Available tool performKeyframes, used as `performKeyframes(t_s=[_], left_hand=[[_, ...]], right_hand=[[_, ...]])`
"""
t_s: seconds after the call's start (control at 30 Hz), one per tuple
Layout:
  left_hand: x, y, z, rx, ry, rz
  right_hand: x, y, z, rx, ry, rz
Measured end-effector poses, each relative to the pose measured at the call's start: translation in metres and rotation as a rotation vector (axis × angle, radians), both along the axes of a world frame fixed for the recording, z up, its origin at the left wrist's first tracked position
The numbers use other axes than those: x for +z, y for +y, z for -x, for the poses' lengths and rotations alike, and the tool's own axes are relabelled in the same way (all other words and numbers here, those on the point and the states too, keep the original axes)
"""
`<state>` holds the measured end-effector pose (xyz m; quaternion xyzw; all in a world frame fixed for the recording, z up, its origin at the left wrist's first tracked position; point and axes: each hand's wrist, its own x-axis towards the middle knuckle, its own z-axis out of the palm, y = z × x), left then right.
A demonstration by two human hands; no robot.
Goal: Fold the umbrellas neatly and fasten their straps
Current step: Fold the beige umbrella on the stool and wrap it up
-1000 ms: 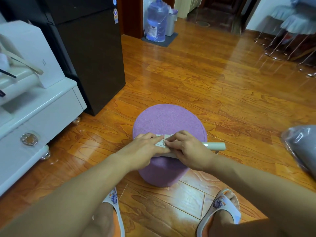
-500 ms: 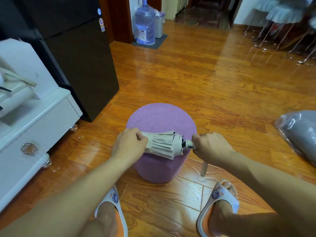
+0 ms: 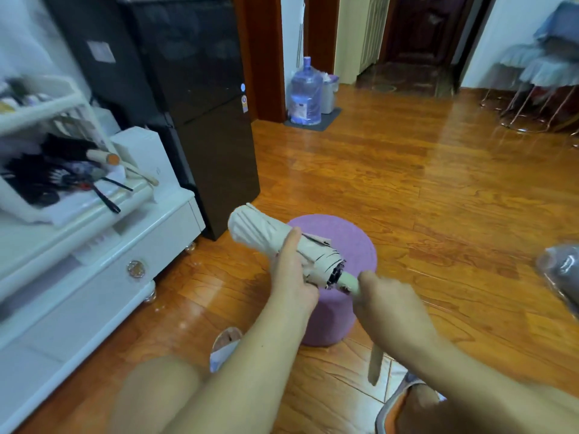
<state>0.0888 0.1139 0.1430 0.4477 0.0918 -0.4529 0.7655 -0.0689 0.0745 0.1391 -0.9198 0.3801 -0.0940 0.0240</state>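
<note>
Left hand (image 3: 293, 274) grips the rolled umbrella (image 3: 282, 242) above the stool (image 3: 351, 245), tip toward 10 o'clock; right hand (image 3: 383, 299) clamps its handle – hold pleats tight when seating the strap

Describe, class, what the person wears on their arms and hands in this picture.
Nothing: both forearms are bare, no sleeves reaching the part in view. The left hand and right hand have no gloves, and no rings, watch or bracelet show. The fingers are uncovered.
</note>
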Motion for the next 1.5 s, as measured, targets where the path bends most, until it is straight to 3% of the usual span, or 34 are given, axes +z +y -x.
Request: performKeyframes(t_s=[0.23, 0.27, 0.33, 0.37, 0.4, 0.43, 0.5, 0.53, 0.57, 0.6, 0.63, 0.73, 0.8, 0.87, 0.9, 0.93, 1.0, 1.07, 1.2, 1.27, 1.4, 1.43, 1.5], left_hand=[[0.023, 0.040, 0.008, -0.148, -0.001, 0.263], [0.025, 0.044, 0.009, -0.157, 0.017, 0.287], [0.028, 0.048, 0.011, -0.165, 0.021, 0.303], [0.030, 0.047, 0.011, -0.165, 0.001, 0.281], [0.032, 0.045, 0.013, -0.152, -0.034, 0.237], [0.032, 0.041, 0.013, -0.118, -0.078, 0.167], [0.032, 0.032, 0.014, -0.021, -0.148, 0.045], [0.031, 0.031, 0.014, 0.012, -0.149, 0.016], [0.030, 0.032, 0.015, 0.016, -0.134, 0.017], [0.029, 0.035, 0.015, -0.018, -0.115, 0.055], [0.028, 0.041, 0.016, -0.063, -0.098, 0.118], [0.027, 0.055, 0.019, -0.156, -0.033, 0.309], [0.030, 0.060, 0.024, -0.231, -0.084, 0.291], [0.032, 0.065, 0.025, -0.330, -0.271, 0.162], [0.032, 0.070, 0.024, -0.392, -0.398, 0.095], [0.031, 0.076, 0.022, -0.471, -0.505, 0.048], [0.033, 0.092, 0.021, -0.676, -0.584, 0.070], [0.035, 0.104, 0.026, -0.913, -0.494, 0.199], [0.033, 0.109, 0.035, -1.230, -0.211, 0.448], [0.026, 0.108, 0.035, -1.263, -0.145, 0.483], [0.013, 0.112, 0.032, -1.177, -0.163, 0.408], [0.014, 0.112, 0.036, -1.124, -0.252, 0.354], [0.015, 0.106, 0.045, -0.944, -0.634, 0.134]], right_hand=[[0.031, 0.027, 0.012, -0.020, -0.462, -1.757], [0.033, 0.030, 0.016, -0.052, -0.480, -1.960], [0.037, 0.037, 0.019, -0.108, -0.555, -2.146], [0.035, 0.040, 0.018, -0.128, -0.582, -2.103], [0.031, 0.045, 0.017, -0.136, -0.590, -1.918], [0.027, 0.050, 0.017, -0.121, -0.556, -1.582], [0.010, 0.056, 0.017, -0.068, -0.289, -0.769], [0.005, 0.057, 0.015, -0.067, -0.159, -0.467], [0.006, 0.057, 0.013, -0.079, -0.142, -0.343], [0.011, 0.057, 0.012, -0.066, -0.197, -0.420], [0.014, 0.056, 0.012, -0.039, -0.337, -0.658], [0.019, 0.056, 0.017, 0.005, -0.635, -1.572], [0.022, 0.057, 0.026, 0.059, -0.501, -1.854], [0.030, 0.037, 0.034, 0.238, -0.139, -1.657], [0.040, 0.024, 0.035, 0.258, -0.070, -1.498], [0.051, 0.006, 0.034, 0.213, -0.170, -1.423], [0.071, -0.026, 0.032, 0.142, -0.683, -1.505], [0.086, -0.035, 0.021, 0.354, -1.039, -1.689], [0.088, -0.016, -0.004, 0.708, -1.136, -1.870], [0.084, -0.007, -0.008, 0.716, -1.172, -1.858], [0.077, 0.001, -0.009, 0.504, -1.255, -1.585], [0.078, 0.003, -0.009, 0.440, -1.248, -1.490], [0.078, 0.008, -0.011, 0.253, -1.260, -1.261]])
